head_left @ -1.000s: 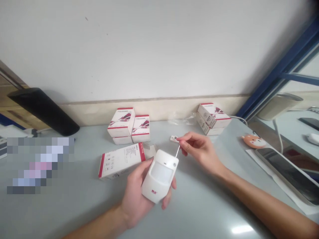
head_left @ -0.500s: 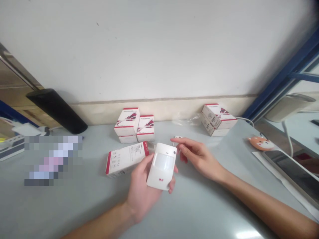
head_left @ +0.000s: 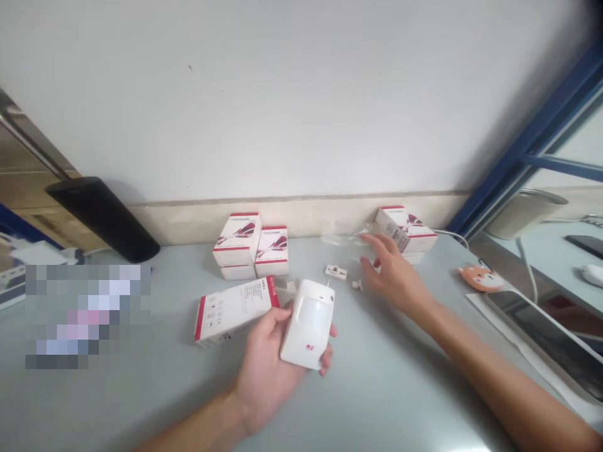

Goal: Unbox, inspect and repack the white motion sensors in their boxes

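My left hand (head_left: 268, 370) holds a white motion detector (head_left: 308, 323) upright above the grey table (head_left: 386, 389), fingers wrapped round its back and sides. My right hand (head_left: 393, 276) reaches out flat over the table with its fingers spread and nothing in it, close to a clear plastic bag (head_left: 343, 237) and a stack of two small boxes (head_left: 404, 231). A small white bracket piece (head_left: 336, 272) and a tiny white part (head_left: 357, 285) lie on the table just left of that hand.
A long white and red box (head_left: 233, 309) lies left of the detector. Small white and red boxes (head_left: 249, 245) stand by the wall. A black cylinder (head_left: 101, 216) leans at the left. An orange animal-shaped item (head_left: 480, 277) and a tablet (head_left: 546, 329) sit at the right.
My right hand has left the detector's thin antenna and moved right and further away, opening flat. The camera has shifted slightly. The left hand keeps the detector.
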A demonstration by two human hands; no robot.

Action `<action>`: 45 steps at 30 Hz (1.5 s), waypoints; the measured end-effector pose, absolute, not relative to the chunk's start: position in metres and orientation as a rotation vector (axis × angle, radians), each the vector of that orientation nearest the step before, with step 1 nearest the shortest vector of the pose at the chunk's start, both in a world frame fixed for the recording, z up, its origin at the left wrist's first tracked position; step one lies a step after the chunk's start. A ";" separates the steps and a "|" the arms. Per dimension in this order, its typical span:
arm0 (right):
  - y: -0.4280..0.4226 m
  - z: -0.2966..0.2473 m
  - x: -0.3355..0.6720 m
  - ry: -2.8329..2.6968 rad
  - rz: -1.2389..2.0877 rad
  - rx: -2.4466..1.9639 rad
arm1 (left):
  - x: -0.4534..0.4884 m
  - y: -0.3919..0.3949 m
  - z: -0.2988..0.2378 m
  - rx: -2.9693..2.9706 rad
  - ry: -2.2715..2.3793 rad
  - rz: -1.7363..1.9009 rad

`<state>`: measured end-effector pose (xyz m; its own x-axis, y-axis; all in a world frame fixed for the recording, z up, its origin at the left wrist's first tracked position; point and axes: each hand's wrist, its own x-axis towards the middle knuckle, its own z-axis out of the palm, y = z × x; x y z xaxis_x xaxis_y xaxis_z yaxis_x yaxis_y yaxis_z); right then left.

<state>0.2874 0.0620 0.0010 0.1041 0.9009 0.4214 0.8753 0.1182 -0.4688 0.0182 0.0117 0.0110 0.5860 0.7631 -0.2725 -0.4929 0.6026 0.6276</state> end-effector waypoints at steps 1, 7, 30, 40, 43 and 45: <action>0.065 -0.002 0.291 -1.711 0.088 -1.747 | 0.018 0.012 0.011 0.531 0.568 0.773; 0.081 -0.010 0.301 -1.574 0.352 -1.658 | 0.019 0.009 0.012 0.553 0.572 0.750; 0.067 0.014 0.288 -1.310 0.249 -1.301 | 0.014 0.004 0.047 0.574 0.571 0.893; 0.059 0.026 0.282 -1.081 0.578 -1.372 | 0.014 0.006 0.044 0.558 0.614 0.898; 0.055 0.029 0.278 -1.094 0.588 -1.380 | 0.016 0.004 0.038 0.574 0.619 0.875; 0.052 0.031 0.274 -1.115 0.591 -1.378 | 0.016 0.003 0.035 0.584 0.607 0.857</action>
<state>0.2744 0.0517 0.0312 0.4100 0.8716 0.2689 0.2667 0.1673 -0.9491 0.0164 0.0031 0.0348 0.5115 0.8223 -0.2494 -0.5083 0.5235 0.6838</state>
